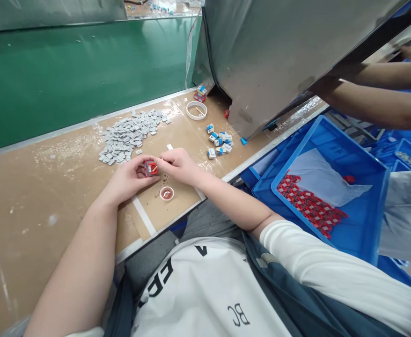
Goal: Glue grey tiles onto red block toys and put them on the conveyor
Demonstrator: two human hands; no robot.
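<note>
My left hand is closed around a small red and grey block-shaped part, its red face turned up. My right hand pinches what looks like a thin pale stick whose tip is at the part's red face; most of it is hidden by my fingers. Just below my hands on the brown worktop sits a small clear cup with reddish-brown stuff in it. Dark crumbs lie between the cup and my hands. Beyond my left hand spreads a pile of small flat grey pieces.
White and blue small blocks and a white ring lie at the right. A metal housing overhangs that side. The blue crate at right holds red parts. Another person's arms reach in at upper right.
</note>
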